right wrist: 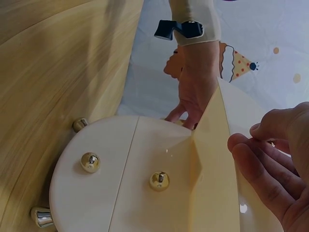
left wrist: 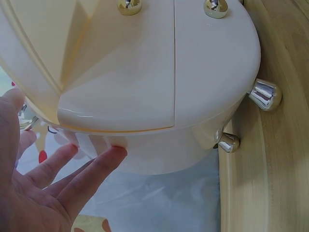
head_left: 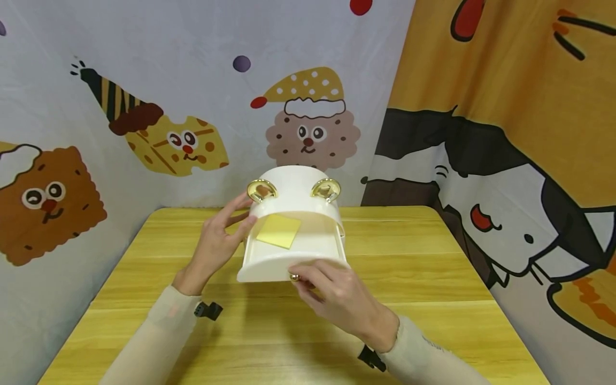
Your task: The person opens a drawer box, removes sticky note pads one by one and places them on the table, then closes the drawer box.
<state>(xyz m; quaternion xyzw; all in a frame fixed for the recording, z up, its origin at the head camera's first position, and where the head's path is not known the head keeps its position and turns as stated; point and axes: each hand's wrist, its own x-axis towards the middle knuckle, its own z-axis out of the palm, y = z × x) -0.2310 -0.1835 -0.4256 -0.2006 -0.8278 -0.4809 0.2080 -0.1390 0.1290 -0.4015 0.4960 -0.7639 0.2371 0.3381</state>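
Note:
A white rounded drawer box (head_left: 298,182) with two gold ear-shaped pieces on top stands on the table. Its top drawer (head_left: 315,246) is pulled out toward me, and a yellow sticky note (head_left: 279,231) lies inside it toward the back left. My right hand (head_left: 337,294) pinches the small gold knob (head_left: 294,277) on that drawer's front. With fingers extended, my left hand (head_left: 216,240) steadies the box's left side; its fingertips (left wrist: 118,151) touch the white wall in the left wrist view. Two lower drawers carry gold knobs (right wrist: 159,181) and sit closed.
The wooden table (head_left: 414,331) spreads around the box, which has gold feet (left wrist: 265,94). Behind it hangs a cloth (head_left: 192,69) printed with cartoon snacks, and a cartoon animal covers the cloth on the right. Each wrist wears a small black device (head_left: 208,310).

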